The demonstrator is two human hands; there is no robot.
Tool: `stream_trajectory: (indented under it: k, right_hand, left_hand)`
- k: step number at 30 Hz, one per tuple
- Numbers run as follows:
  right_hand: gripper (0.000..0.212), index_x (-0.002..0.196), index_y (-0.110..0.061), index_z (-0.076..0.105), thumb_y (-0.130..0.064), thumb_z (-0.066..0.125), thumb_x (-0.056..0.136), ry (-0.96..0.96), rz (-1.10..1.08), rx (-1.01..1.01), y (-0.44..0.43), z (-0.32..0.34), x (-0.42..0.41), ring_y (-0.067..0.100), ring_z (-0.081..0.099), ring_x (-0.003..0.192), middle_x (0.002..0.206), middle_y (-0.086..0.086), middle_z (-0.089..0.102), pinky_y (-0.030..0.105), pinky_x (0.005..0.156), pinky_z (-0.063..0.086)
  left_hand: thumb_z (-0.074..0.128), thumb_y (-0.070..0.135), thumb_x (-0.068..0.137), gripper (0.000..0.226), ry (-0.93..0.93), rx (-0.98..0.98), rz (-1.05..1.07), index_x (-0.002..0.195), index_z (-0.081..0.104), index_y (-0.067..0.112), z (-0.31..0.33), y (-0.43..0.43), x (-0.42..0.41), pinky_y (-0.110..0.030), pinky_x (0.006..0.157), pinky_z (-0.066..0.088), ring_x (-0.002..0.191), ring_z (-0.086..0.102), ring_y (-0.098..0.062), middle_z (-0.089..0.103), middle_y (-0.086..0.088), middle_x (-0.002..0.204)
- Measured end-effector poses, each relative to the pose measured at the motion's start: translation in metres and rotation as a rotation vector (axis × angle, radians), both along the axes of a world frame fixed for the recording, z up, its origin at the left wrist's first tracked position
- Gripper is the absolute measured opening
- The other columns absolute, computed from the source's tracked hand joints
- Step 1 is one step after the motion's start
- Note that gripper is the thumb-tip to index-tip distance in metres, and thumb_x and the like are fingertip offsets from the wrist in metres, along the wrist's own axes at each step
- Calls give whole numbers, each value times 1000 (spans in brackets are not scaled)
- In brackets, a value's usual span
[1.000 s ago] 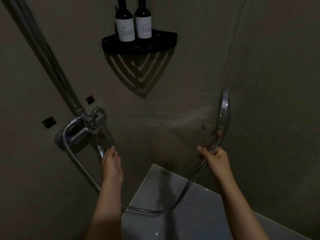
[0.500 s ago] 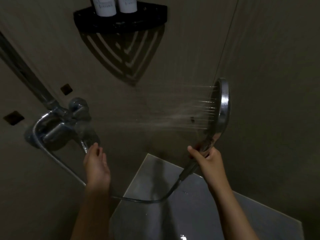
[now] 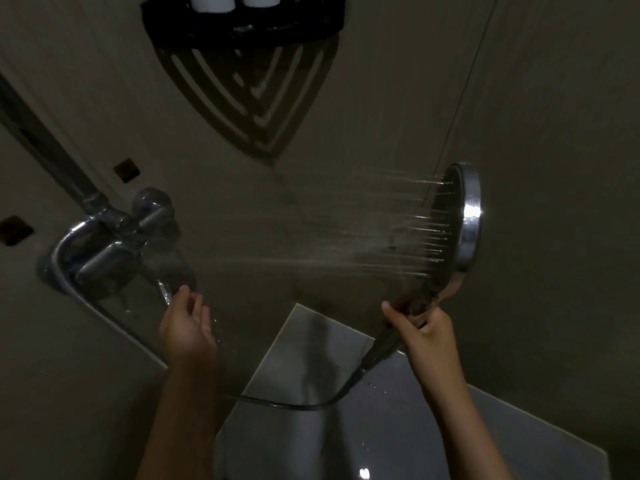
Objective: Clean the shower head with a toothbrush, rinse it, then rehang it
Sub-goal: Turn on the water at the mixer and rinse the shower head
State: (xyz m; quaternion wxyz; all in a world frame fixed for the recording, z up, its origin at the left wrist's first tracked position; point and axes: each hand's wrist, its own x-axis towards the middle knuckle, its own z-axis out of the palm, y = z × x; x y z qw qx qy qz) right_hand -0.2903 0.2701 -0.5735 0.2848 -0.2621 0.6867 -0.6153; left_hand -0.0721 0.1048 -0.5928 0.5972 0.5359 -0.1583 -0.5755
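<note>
A round chrome shower head (image 3: 465, 216) stands upright at the right, its dark face turned left and spraying water toward the mixer. My right hand (image 3: 427, 336) grips its handle from below. The hose (image 3: 301, 405) loops from the handle down and back to the chrome mixer tap (image 3: 110, 247) on the left wall. My left hand (image 3: 188, 323) is just under the mixer's lever (image 3: 164, 289), fingers apart and cupped, fingertips at the lever's tip. No toothbrush is in sight.
A black corner shelf (image 3: 242, 26) with two white-labelled bottles hangs at the top. The riser pipe (image 3: 45, 147) runs up left from the mixer. A pale wet ledge (image 3: 346, 393) lies below, between my arms. Tiled walls close in on both sides.
The spray has grown from a faint mist to clear jets. The view has tilted down, so the shelf sits higher in frame. My left hand has stayed at the lever, opening slightly.
</note>
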Motion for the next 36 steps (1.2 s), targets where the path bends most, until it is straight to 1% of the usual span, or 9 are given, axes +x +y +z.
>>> stream_trajectory:
  k: [4, 8, 12, 14, 19, 25, 30, 34, 36]
  right_hand:
    - [18, 82, 6, 63, -12, 69, 82, -1, 15, -1, 0, 1, 1, 34, 65, 81, 82, 25, 67, 43, 76, 51]
    - [18, 79, 6, 62, -11, 67, 83, -12, 36, 9, -1, 3, 2, 20, 60, 71, 73, 19, 64, 33, 69, 46]
    - [17, 72, 0, 61, -12, 66, 84, 2, 92, 38, -4, 4, 2, 13, 57, 64, 67, 14, 60, 29, 64, 44]
    - [15, 71, -6, 61, -12, 66, 84, -9, 104, 49, -7, 3, 3, 13, 58, 65, 67, 11, 61, 30, 66, 44]
    - [10, 75, -9, 64, -14, 67, 84, -50, 139, 74, -18, 2, 9, 24, 63, 74, 74, 14, 67, 36, 73, 48]
    - [14, 73, -12, 61, -15, 64, 86, -61, 228, 121, -33, 8, 24, 14, 60, 65, 65, 2, 63, 27, 62, 43]
    - [13, 73, -14, 61, -14, 64, 86, -80, 309, 136, -45, 7, 34, 10, 61, 63, 61, -3, 64, 26, 62, 42]
    - [19, 69, -17, 58, -12, 63, 86, -77, 364, 139, -54, 4, 39, -4, 57, 51, 50, -12, 61, 25, 61, 39]
    - [20, 68, -16, 58, -11, 64, 86, -73, 366, 132, -57, 2, 39, -4, 56, 51, 51, -11, 61, 25, 62, 39]
  left_hand:
    - [44, 14, 97, 39, -6, 13, 13, 135, 45, 5, 4, 0, -1, -31, 113, 31, 133, 43, -23, 45, -14, 143]
    - [43, 16, 98, 39, -3, 45, -25, 136, 45, 6, 7, -4, 0, -29, 112, 31, 133, 43, -21, 45, -11, 144]
    - [43, 18, 97, 41, 4, 62, -65, 137, 42, 8, 13, -7, 1, -28, 110, 29, 135, 40, -21, 42, -10, 146]
    - [43, 20, 98, 43, 23, 69, -90, 139, 40, 8, 16, -7, 3, -28, 111, 27, 137, 38, -21, 39, -11, 148]
    - [39, 23, 99, 46, 82, 92, -138, 142, 36, 9, 22, -6, 14, -29, 113, 24, 139, 34, -22, 34, -14, 150]
    - [39, 23, 99, 46, 174, 104, -153, 139, 37, 1, 23, -4, 25, -31, 112, 27, 136, 38, -24, 39, -16, 147]
    - [38, 20, 99, 46, 197, 89, -155, 141, 35, 0, 23, -1, 29, -32, 111, 29, 136, 39, -26, 39, -17, 147]
    - [38, 20, 99, 47, 208, 82, -159, 142, 33, -1, 21, -1, 30, -33, 111, 29, 136, 38, -28, 38, -18, 147]
    - [37, 20, 100, 47, 203, 77, -157, 142, 32, 0, 20, -3, 30, -33, 110, 29, 136, 39, -28, 38, -19, 148]
